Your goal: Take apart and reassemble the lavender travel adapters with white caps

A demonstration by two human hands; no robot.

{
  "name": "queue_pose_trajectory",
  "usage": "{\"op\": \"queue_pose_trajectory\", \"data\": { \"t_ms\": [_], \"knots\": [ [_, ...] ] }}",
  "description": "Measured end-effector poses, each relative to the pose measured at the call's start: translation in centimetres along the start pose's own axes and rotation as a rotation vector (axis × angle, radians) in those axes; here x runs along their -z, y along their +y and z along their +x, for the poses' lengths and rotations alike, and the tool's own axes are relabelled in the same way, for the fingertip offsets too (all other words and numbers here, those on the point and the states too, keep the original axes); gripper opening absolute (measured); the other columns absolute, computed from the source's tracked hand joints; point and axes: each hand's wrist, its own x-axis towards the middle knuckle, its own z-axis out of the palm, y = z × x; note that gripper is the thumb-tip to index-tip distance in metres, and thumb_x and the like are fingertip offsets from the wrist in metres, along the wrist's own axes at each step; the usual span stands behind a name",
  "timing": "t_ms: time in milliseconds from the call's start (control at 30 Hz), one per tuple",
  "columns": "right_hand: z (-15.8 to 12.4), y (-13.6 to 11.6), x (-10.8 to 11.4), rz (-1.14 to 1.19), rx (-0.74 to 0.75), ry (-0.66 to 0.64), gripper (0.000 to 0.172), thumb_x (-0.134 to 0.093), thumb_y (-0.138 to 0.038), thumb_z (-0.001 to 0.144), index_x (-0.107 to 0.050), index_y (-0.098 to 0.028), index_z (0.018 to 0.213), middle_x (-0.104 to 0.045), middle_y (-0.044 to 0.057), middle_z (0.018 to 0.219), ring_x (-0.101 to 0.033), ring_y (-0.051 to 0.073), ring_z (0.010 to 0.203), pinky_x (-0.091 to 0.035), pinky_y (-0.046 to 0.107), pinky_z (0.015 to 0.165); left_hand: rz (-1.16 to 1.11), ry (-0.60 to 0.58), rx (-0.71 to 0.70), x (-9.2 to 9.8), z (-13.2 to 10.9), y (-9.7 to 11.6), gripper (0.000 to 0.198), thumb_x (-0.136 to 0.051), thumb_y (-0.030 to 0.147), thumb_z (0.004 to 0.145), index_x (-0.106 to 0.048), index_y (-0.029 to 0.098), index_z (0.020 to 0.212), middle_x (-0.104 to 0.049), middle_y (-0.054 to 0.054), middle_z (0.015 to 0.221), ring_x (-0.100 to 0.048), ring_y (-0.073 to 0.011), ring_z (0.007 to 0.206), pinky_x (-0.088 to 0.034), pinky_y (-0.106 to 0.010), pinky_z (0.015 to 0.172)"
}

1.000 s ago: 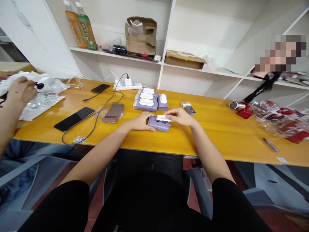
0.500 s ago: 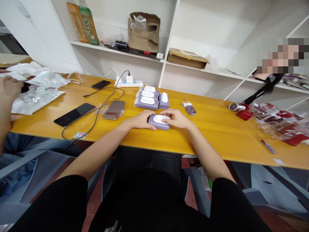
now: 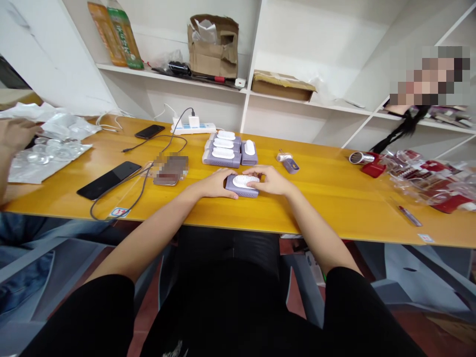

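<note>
A purple box-shaped case [image 3: 246, 191] lies on the table before me, with a white ribbed oval piece [image 3: 242, 181] on its top. My left hand [image 3: 217, 183] wraps around the case's left end, thumb along the near side. From the right, my right hand [image 3: 270, 180] has its fingers curled onto the oval piece. Beyond my hands, several similar purple cases [image 3: 222, 162] with white oval tops stand side by side. One more purple case [image 3: 249, 157] with a white piece sits just right of them. A small purple part [image 3: 291, 166] lies farther right beside a whitish piece.
Left of me are a black phone [image 3: 109, 180], a cable [image 3: 144, 187] and a power strip [image 3: 193, 129]. Another person's hand [image 3: 17, 134] is at the far left by clear round pieces [image 3: 40, 151]. Red bagged parts [image 3: 427, 173] and a pen [image 3: 410, 216] lie right.
The camera view has shifted slightly. Both hands keep the same hold on the purple case and its white top. At the far left, the other person's hand has moved a little.
</note>
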Motion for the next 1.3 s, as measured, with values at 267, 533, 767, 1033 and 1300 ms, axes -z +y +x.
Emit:
{"op": "queue_pose_trajectory", "data": {
  "t_ms": [267,533,767,1033,1300],
  "knots": [
    [0.2,-0.1,-1.2,-0.013,0.017,0.042,0.045,-0.09,-0.047,0.095,-0.088,-0.021,0.132,-0.09,0.011,0.125,-0.08,0.028,0.106,-0.061,0.042,0.097,0.002,0.007,-0.012,-0.1,0.0,0.0,0.103,-0.103,0.071,0.068,-0.072,0.021,0.152,-0.075,-0.019,0.153,-0.068,-0.0478,0.144,-0.052,-0.064,0.127],
    [0.2,-0.4,-1.9,-0.003,0.024,0.074,0.042,-0.087,-0.05,0.099,-0.088,-0.023,0.132,-0.09,0.011,0.128,-0.082,0.03,0.114,-0.062,0.044,0.106,0.018,0.019,-0.007,-0.2,0.0,0.0,0.099,-0.101,0.075,0.068,-0.073,0.022,0.147,-0.076,-0.016,0.147,-0.071,-0.0453,0.138,-0.055,-0.061,0.124],
    [0.5,0.0,-1.2,0.017,-0.002,0.052,0.055,-0.088,-0.059,0.099,-0.085,-0.022,0.14,-0.089,0.011,0.131,-0.083,0.031,0.118,-0.063,0.045,0.106,-0.007,-0.015,-0.006,0.3,-0.1,0.2,0.108,-0.102,0.077,0.065,-0.07,0.022,0.152,-0.073,-0.018,0.156,-0.067,-0.0475,0.147,-0.05,-0.063,0.132],
    [-1.7,6.1,6.3,-0.334,-0.448,0.535,0.039,-0.074,-0.039,0.103,-0.085,-0.018,0.134,-0.085,0.019,0.14,-0.077,0.037,0.131,-0.057,0.055,0.123,-0.092,-0.002,-0.005,0.5,-0.5,0.2,0.103,-0.093,0.076,0.08,-0.06,0.025,0.163,-0.061,-0.02,0.173,-0.061,-0.0454,0.16,-0.048,-0.064,0.136],
    [-4.6,9.9,9.0,-0.468,-0.934,0.412,0.056,-0.086,-0.042,0.097,-0.079,-0.013,0.144,-0.084,0.024,0.138,-0.079,0.037,0.129,-0.061,0.046,0.111,-0.077,-0.015,-0.001,0.8,-0.5,0.4,0.095,-0.088,0.079,0.085,-0.063,0.025,0.159,-0.063,-0.019,0.172,-0.061,-0.0447,0.16,-0.047,-0.063,0.136]
  ]
}}
